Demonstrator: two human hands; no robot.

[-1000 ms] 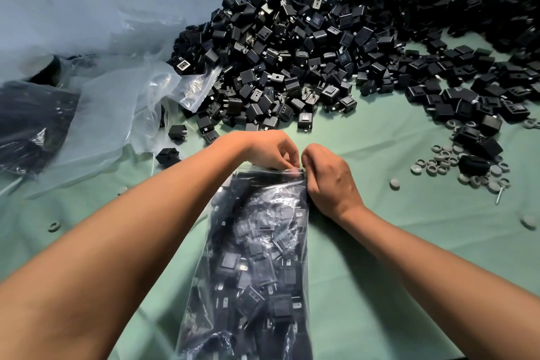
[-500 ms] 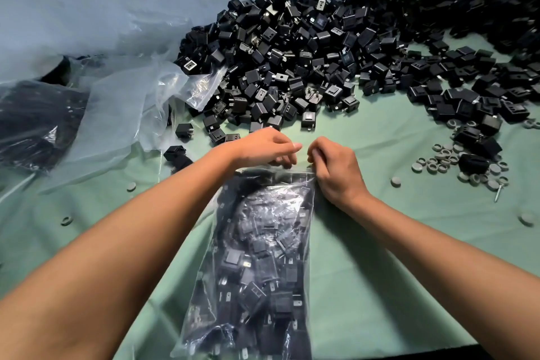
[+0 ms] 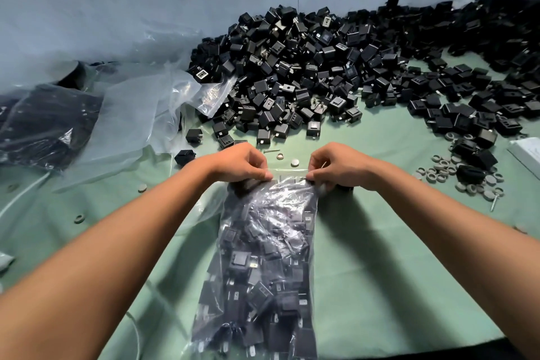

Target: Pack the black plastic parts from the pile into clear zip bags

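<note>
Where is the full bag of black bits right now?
In the head view, the full zip bag lies mid-table on the green cloth, its top pinched by the left hand and right hand.

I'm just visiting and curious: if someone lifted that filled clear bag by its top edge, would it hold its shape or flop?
The filled bag would probably sag: its film looks thin and wrinkled. Packed with black parts, it is likely heavy for its size. The left hand and right hand pinch only its top strip, which might slip.

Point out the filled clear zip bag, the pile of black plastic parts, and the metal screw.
filled clear zip bag (image 3: 263, 257), head view, mid-body
pile of black plastic parts (image 3: 306, 67), head view, centre
metal screw (image 3: 493, 202), head view, shaft
</note>
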